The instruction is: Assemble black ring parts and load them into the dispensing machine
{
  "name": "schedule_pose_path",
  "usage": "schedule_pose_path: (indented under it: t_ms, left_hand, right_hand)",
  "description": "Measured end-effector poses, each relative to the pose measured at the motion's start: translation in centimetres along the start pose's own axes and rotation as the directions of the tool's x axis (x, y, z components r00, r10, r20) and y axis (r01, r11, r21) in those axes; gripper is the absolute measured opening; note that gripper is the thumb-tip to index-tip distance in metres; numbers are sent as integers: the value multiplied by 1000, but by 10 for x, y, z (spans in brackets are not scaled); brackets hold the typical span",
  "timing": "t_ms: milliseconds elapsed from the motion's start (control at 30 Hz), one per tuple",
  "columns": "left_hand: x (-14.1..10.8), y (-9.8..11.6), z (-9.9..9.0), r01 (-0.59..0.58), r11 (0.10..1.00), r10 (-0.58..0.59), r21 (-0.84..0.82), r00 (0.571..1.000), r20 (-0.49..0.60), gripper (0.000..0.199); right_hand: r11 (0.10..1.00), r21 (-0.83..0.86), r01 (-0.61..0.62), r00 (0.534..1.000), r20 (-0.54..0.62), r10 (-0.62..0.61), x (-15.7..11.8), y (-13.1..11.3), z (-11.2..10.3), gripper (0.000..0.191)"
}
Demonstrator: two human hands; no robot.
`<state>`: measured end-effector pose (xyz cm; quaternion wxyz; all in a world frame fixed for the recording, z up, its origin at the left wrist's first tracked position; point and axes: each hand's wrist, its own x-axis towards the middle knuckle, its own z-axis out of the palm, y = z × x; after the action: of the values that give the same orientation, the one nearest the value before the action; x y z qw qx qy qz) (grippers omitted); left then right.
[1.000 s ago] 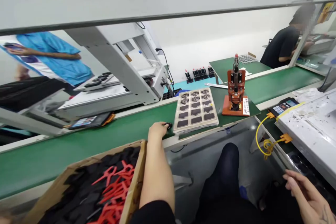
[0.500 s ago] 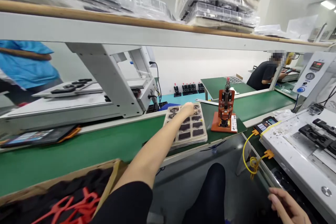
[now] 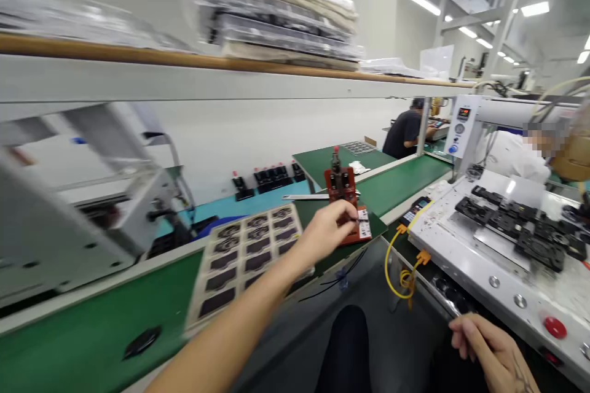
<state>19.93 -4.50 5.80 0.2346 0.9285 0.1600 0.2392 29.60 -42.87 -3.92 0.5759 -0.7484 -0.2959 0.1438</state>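
Left hand (image 3: 328, 230) outstretched, fingers curled; right hand (image 3: 487, 349) low, relaxed.

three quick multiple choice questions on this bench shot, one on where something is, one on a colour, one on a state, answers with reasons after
1. Where is the left hand?
A. in a cardboard box
B. at the small orange press, right of the parts tray
C. on the white machine's red button

2. What colour is the coiled cable hanging at the white machine's edge?
A. yellow
B. blue
C. black

3. How is the right hand?
A. gripping a red clip
B. pressing the keypad
C. holding nothing, fingers loosely curled

Answers: 1 B, the fingers reach the press base beside the tray. 2 A, the looped cable is plainly yellow. 3 C, nothing shows in that hand, low by the machine front.
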Motion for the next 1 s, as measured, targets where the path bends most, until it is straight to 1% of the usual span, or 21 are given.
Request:
schedule_pose_path:
  t_ms: [33, 67, 100, 133, 167, 200, 233, 300, 367, 400, 467, 533, 600, 667, 700, 767, 833, 867, 900, 933, 1000]
  left_hand:
    - [-5, 21, 15, -149, 986, 149, -70, 989, -3, 9]
    - [-10, 41, 30, -367, 916, 364, -162, 930, -48, 11]
    - [-14, 59, 44, -544, 812, 540, -211, 838, -84, 14]
    - [-16, 75, 57, -684, 691, 674, -233, 727, -133, 16]
    - [-18, 88, 69, -780, 581, 763, -234, 622, -176, 18]
    - [-18, 99, 79, -833, 507, 812, -222, 548, -202, 20]
    - [-17, 108, 87, -861, 461, 835, -214, 503, -223, 21]
    - [-13, 121, 100, -880, 414, 846, -232, 466, -259, 22]
    - [-8, 132, 108, -879, 392, 847, -270, 460, -267, 22]
    - [-6, 137, 110, -879, 385, 849, -282, 457, -267, 21]
    - [-2, 147, 115, -874, 383, 854, -299, 458, -245, 20]
    - [-1, 157, 121, -859, 393, 856, -329, 472, -209, 20]
    - [1, 166, 130, -847, 387, 861, -366, 473, -186, 22]
    - [7, 176, 140, -832, 373, 869, -411, 468, -161, 26]
    - [12, 181, 145, -816, 378, 869, -437, 476, -137, 28]
    - [30, 195, 155, -756, 429, 850, -495, 523, -62, 44]
    - [59, 216, 167, -689, 514, 811, -511, 585, 28, 58]
    - [76, 230, 174, -666, 560, 790, -492, 608, 76, 58]
    - [93, 245, 182, -651, 613, 766, -447, 629, 134, 50]
    - [111, 261, 191, -648, 671, 736, -361, 641, 217, 43]
    - [142, 293, 211, -658, 690, 724, -300, 625, 293, 37]
  right_hand:
    - [999, 15, 35, 999, -1, -35, 3, -10, 0, 49]
    - [997, 32, 63, 998, -18, -63, 7, -21, 0, 44]
    - [994, 55, 92, 995, -49, -89, 12, -30, 0, 38]
    - [986, 84, 146, 987, -85, -139, 16, -39, -1, 41]
    - [977, 99, 189, 980, -89, -180, 20, -47, -3, 52]
    - [971, 105, 217, 974, -94, -207, 24, -53, -5, 59]
    - [968, 101, 230, 971, -93, -221, 26, -58, -8, 61]
    - [974, 65, 216, 974, -88, -210, 29, -65, -16, 52]
    - [982, 22, 186, 978, -98, -183, 28, -67, -25, 40]
    - [984, 10, 178, 978, -112, -176, 27, -66, -29, 38]
    - [985, -2, 174, 974, -148, -173, 25, -64, -37, 39]
    - [984, -19, 176, 969, -175, -177, 23, -60, -44, 40]
    - [984, -53, 169, 966, -188, -176, 22, -56, -53, 38]
    - [986, -87, 145, 961, -226, -161, 20, -49, -66, 35]
    - [987, -100, 130, 953, -261, -152, 19, -46, -74, 35]
    - [988, -123, 98, 923, -361, -136, 14, -38, -95, 37]
    - [985, -158, 68, 871, -472, -135, 7, -33, -117, 40]
    - [982, -180, 53, 841, -523, -141, 3, -32, -128, 40]
    - [979, -202, 37, 810, -567, -148, 0, -31, -138, 41]
    - [975, -220, 26, 783, -601, -157, -4, -32, -147, 40]
    - [969, -246, 22, 748, -639, -179, -13, -34, -160, 41]
